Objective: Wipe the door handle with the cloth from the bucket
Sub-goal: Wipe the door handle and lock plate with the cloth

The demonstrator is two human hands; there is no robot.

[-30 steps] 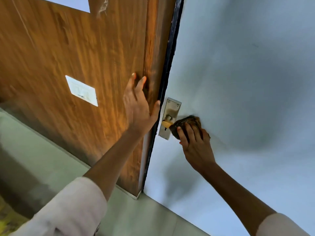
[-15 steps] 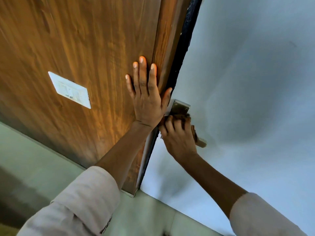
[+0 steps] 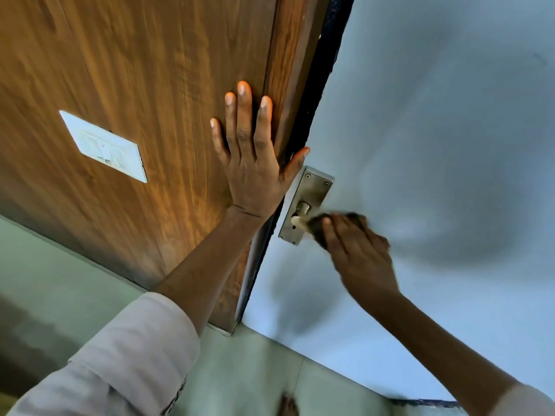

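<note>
The door handle (image 3: pixel 300 219) juts from a steel backplate (image 3: pixel 312 190) on the pale grey-blue door (image 3: pixel 435 145). My right hand (image 3: pixel 359 253) is wrapped around the lever, gripping a dark brown cloth (image 3: pixel 319 226) against it; most of the lever is hidden under cloth and fingers. My left hand (image 3: pixel 252 163) lies flat with fingers spread on the wooden panel (image 3: pixel 150 85) beside the door, thumb reaching toward the dark door edge. No bucket is in view.
A white switch plate (image 3: pixel 103 147) is set in the wooden panel to the left. Greenish floor tiles (image 3: pixel 255 370) run below the door. A bare toe (image 3: pixel 288 405) shows at the bottom edge. Pale sleeves cover both forearms.
My right hand slid with the cloth from the backplate end outward along the lever, uncovering the backplate and the handle's neck. My left hand stays flat on the wood.
</note>
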